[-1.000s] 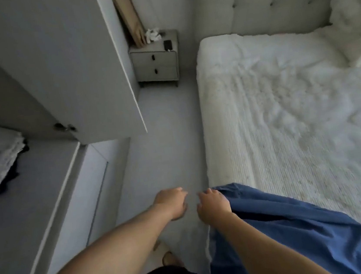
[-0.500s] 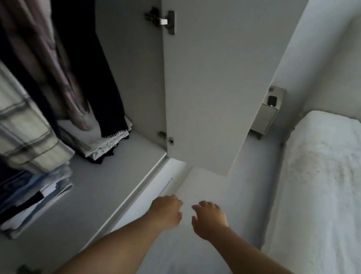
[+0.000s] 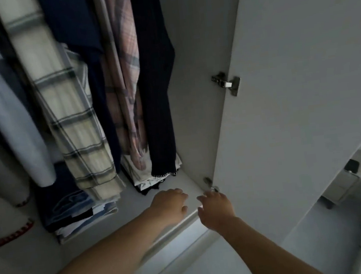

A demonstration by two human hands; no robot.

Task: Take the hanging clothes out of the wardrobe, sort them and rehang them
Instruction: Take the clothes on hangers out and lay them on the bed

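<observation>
Wardrobe interior, viewed from above and in front.

Hands: we log our left hand (image 3: 172, 204) and right hand (image 3: 215, 207) side by side over the front edge of the pale grey wardrobe floor (image 3: 125, 214), a small gap between them. Both hold nothing; the fingers are loosely bent and slightly spread, reaching toward the hanging row but apart from it.

Hanging clothes, left to right:
1. Pale blue shirt (image 3: 7, 126), blurred, at the far left.
2. Cream shirt with dark check lines (image 3: 76, 131), its hem the lowest of the checked pieces.
3. Dark navy garment (image 3: 80, 30), behind and just right of the cream one.
4. Pink and grey plaid shirt (image 3: 126, 79), narrow, between the navy garment and item 5.
5. Long black knitted garment with a white-stitched hem (image 3: 158, 94), the rightmost piece, nearest our hands, its hem touching the folded pile beneath.

We cannot see the rail or hangers.

Below the row: a folded stack of blue, dark and white clothes (image 3: 77, 208) at left, and a smaller folded white and black pile (image 3: 151, 181) under items 4 and 5.

Fittings: white wardrobe door (image 3: 292, 77) standing open at right, with a silver metal hinge (image 3: 227, 83) on its inner face.

Beyond the door: a small white bedside cabinet (image 3: 348, 182) bearing a small dark object, too blurred to identify.
</observation>
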